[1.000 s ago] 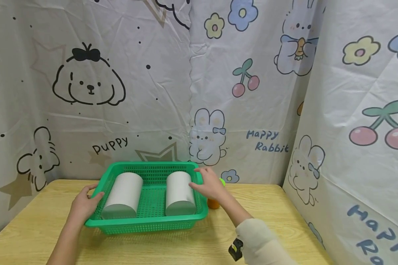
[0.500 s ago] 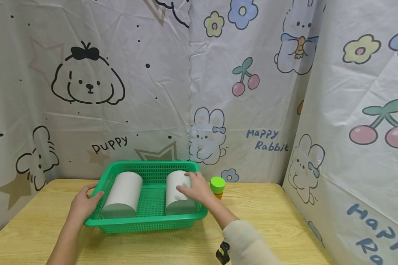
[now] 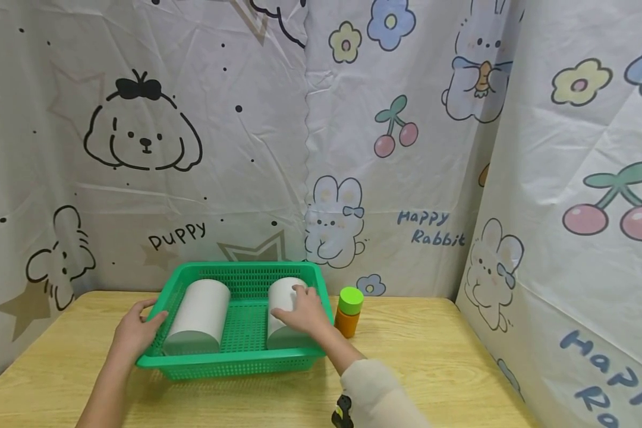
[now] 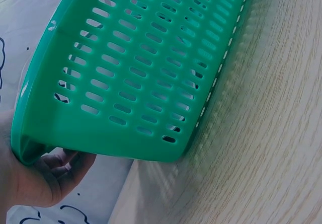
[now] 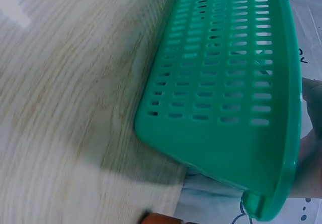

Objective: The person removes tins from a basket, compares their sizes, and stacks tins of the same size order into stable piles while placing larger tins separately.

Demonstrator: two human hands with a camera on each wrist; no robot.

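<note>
A green plastic basket (image 3: 208,364) with slotted walls stands on the wooden table. My left hand (image 3: 135,329) grips its left rim, thumb over the top; in the left wrist view fingers (image 4: 75,173) curl beneath the rim. Two smooth white cylinders lie lengthwise inside, a left one (image 3: 199,312) and a right one (image 3: 282,304). Over the right cylinder is my right hand (image 3: 305,312), thumb and fingers spread apart across its upper side, covering part of it. The right wrist view shows the basket wall (image 5: 211,133), which hides most of that hand.
Just right of the basket stands a small orange bottle (image 3: 346,324) with a bright green cap. The wooden table (image 3: 417,356) extends to both sides. Printed cloth (image 3: 246,148) hangs behind it and along the right.
My right hand has moved left and slightly down from the basket's right rim to over the right cylinder, uncovering the orange bottle. My left hand and the basket stay put.
</note>
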